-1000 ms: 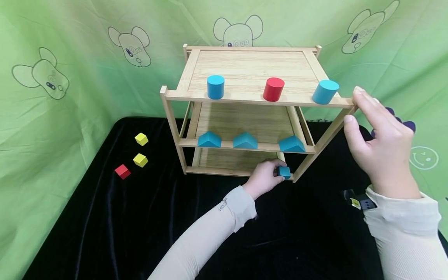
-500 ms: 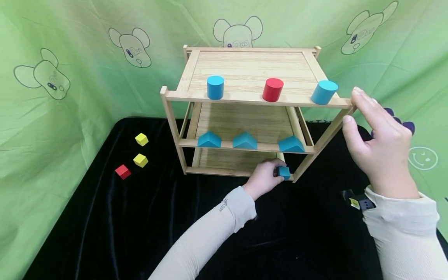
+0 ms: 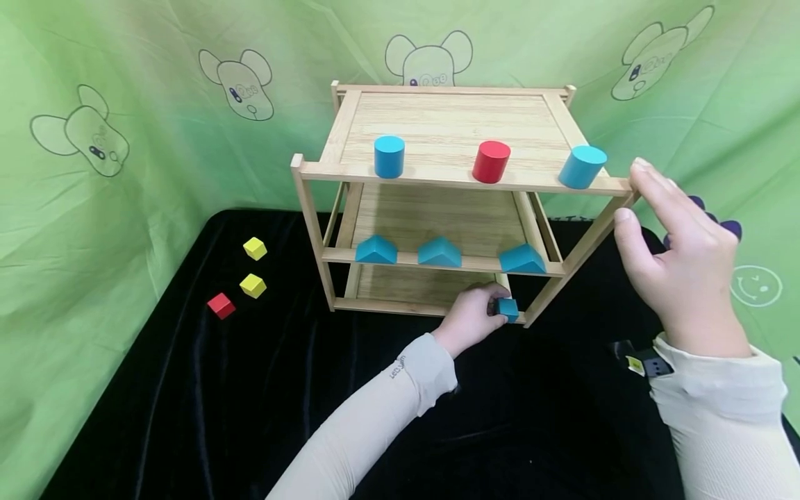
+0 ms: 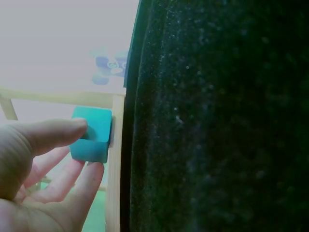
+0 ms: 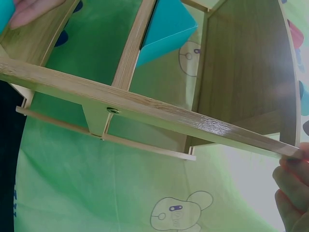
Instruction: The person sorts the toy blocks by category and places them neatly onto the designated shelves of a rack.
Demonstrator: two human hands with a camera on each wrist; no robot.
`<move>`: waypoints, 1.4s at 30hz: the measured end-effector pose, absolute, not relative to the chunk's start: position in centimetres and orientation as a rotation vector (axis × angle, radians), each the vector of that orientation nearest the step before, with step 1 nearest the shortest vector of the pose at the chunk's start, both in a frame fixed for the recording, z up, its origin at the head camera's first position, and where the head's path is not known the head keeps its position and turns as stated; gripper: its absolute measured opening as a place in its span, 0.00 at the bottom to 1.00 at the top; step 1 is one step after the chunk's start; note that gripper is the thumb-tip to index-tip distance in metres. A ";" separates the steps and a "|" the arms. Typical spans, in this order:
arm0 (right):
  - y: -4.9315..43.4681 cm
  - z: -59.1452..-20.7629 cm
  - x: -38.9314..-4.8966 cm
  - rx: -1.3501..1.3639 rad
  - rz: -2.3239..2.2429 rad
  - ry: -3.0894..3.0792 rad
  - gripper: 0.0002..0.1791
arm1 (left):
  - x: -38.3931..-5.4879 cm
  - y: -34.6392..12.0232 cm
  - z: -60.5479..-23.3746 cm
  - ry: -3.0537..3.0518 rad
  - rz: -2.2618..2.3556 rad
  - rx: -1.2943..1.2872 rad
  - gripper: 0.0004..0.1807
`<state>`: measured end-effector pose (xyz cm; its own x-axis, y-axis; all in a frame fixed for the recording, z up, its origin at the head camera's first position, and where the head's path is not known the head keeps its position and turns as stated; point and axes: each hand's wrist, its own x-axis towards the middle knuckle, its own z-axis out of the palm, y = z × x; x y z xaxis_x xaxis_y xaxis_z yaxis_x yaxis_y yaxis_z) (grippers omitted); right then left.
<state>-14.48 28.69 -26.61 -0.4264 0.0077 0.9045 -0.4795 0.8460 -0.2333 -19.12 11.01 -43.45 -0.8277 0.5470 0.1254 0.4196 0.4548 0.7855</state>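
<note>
At the right end of the bottom shelf's front rail, my left hand (image 3: 470, 318) pinches a blue cube (image 3: 508, 310). The left wrist view has the thumb on one face of the cube (image 4: 94, 128), the fingertips on the opposite side, and the cube against the wooden rail. My right hand (image 3: 684, 257) grips the top right front corner of the three-tier wooden shelf (image 3: 450, 114); in the right wrist view its fingers (image 5: 292, 186) are at the end of the post. Several blue triangular blocks (image 3: 439, 252) line the middle rail, above the left hand.
Along the top front edge stand a blue cylinder (image 3: 389, 157), a red cylinder (image 3: 491, 162) and another blue cylinder (image 3: 582, 167). On the black cloth (image 3: 250, 389) at left lie two yellow blocks (image 3: 253, 285) and a red block (image 3: 221, 305). A green printed curtain (image 3: 156, 139) hangs behind.
</note>
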 end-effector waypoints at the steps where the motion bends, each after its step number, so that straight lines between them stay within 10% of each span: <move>1: 28.7 -26.6 -14.5 0.350 0.567 -1.947 0.23 | -19.1 11.0 -43.4 2.552 1.317 0.861 0.20; 42: 28.8 -26.7 -14.5 0.343 0.588 -1.954 0.23 | -16.8 2.9 -39.8 2.557 1.117 1.019 0.11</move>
<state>-14.50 28.80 -26.67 -0.4371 0.0178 0.8992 -0.4812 0.8400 -0.2506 -16.84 2.89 -39.80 -0.7516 0.6506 0.1092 0.5223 0.4856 0.7010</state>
